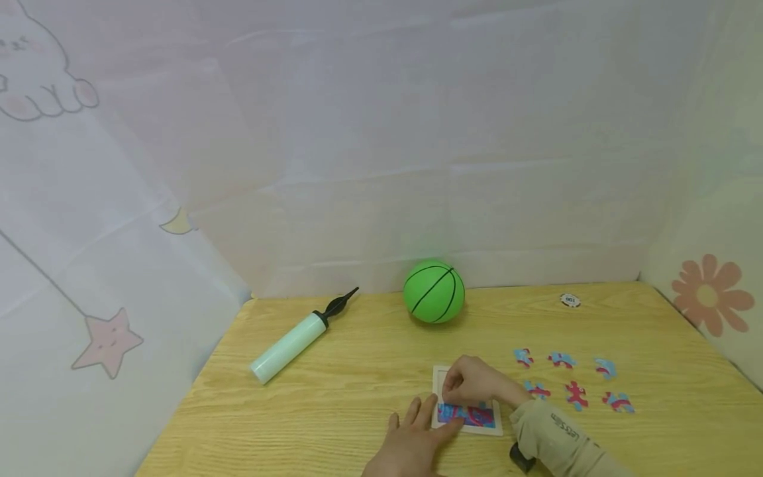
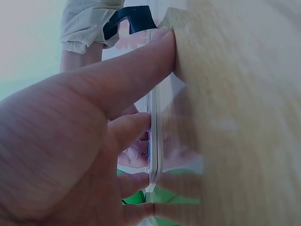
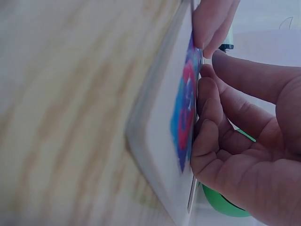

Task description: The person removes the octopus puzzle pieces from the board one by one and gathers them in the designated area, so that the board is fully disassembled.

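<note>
A small puzzle tray [image 1: 497,424] with a pale border lies on the table, its near part filled with blue, purple and pink puzzle pieces [image 3: 186,101]. My left hand [image 1: 408,444] rests at its near left corner, fingers spread and thumb over the near edge. Over the tray's left part, my right hand [image 1: 477,381] touches the puzzle with bent fingers, thumb close to the index finger [image 3: 209,92]. Whether a piece sits under those fingertips is hidden. Right of the tray lie several loose puzzle pieces [image 1: 576,394] in two rows.
A green ball [image 1: 434,291] with black lines stands at the back of the wooden table [image 1: 334,411]. To the left lies a pale green hand pump [image 1: 292,346] with a black nozzle. A round chip [image 1: 570,301] is at the back right. Printed cloth walls surround the table.
</note>
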`<state>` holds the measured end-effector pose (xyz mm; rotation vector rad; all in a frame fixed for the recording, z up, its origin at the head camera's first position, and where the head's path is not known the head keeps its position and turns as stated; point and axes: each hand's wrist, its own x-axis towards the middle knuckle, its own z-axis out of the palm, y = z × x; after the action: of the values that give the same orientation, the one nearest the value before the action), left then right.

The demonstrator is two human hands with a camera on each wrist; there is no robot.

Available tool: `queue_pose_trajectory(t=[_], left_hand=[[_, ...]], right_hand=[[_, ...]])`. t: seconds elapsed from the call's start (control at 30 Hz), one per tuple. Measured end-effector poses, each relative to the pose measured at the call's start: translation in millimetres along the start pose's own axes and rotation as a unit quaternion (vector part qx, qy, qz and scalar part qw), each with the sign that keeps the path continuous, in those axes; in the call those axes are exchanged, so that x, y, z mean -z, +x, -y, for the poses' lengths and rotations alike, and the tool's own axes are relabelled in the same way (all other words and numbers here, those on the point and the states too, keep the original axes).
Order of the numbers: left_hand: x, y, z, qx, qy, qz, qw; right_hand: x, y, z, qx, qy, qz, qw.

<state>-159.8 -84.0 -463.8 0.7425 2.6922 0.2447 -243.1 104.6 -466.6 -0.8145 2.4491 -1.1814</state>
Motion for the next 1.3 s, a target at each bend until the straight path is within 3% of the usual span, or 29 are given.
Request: queue_pose_trajectory(t=[0.63,0.87,1.07,1.3], left_hand=[[-1.7,-0.2,1.9,-0.006,0.014,-0.006,0.9999],[-2.2,-2.0,1.4,-0.013,0.018,-0.013,0.9997],[-0.8,-0.6,-0.1,-0.007,0.008,-0.002,0.9999],[-1.2,-0.7,-0.5,-0.007,0.014,-0.004,0.9999]], right_hand=[[-3.2,-3.0,1.9,-0.035,0.037,0.0,0.999],[-2.8,-2.9,2.7,-0.021,0.035,0.003,0.999],[-1.2,-2.9,4.6,-0.017,0.069,0.016,0.997],[5.0,-4.3,9.3,0.014,0.075,0.016,0.997]])
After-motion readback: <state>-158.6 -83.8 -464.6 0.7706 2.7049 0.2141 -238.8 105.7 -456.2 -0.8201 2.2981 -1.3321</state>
